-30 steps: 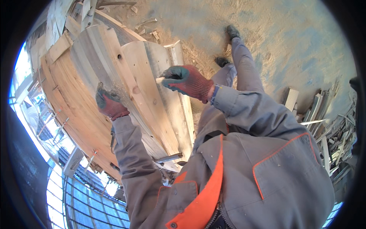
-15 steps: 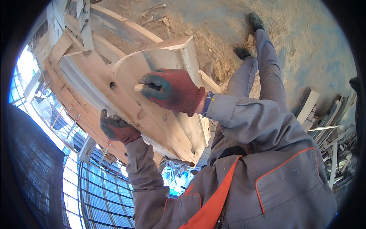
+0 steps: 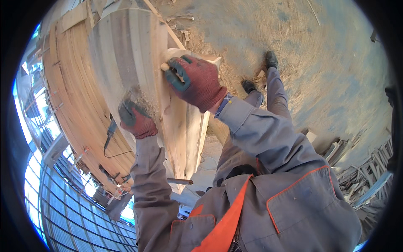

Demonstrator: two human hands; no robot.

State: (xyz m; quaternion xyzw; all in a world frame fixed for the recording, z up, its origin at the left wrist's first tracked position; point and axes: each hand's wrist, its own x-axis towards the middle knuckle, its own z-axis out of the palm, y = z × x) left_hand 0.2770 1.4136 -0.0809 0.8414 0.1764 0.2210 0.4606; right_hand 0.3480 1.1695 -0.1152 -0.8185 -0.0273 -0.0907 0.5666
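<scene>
My right hand (image 3: 197, 82), in a red knit glove with a grey-green coated palm, is closed around a small pale wooden piece. The rounded end of this wooden piece (image 3: 165, 66) sticks out past the fingers; most of it is hidden. My left hand (image 3: 136, 119), gloved the same way, is at the near end of a wide striped wooden panel (image 3: 126, 46), beside a patch of sawdust (image 3: 145, 103). Its fingers are smeared by motion, so I cannot make out a grip. Both hands are over light wooden boards (image 3: 176, 143).
A large curved structure of wooden planks (image 3: 69, 92) stands to the left, with a dark corded tool (image 3: 111, 129) on it. Sawdust covers the floor (image 3: 235, 33). Wood offcuts (image 3: 369, 172) are piled at the right. Another person's legs (image 3: 277, 92) are at the far side.
The wooden panel now appears further up and turned, and it is blurred. Loose sawdust shows by my left hand. My right hand has moved slightly up and right, still around the wooden piece.
</scene>
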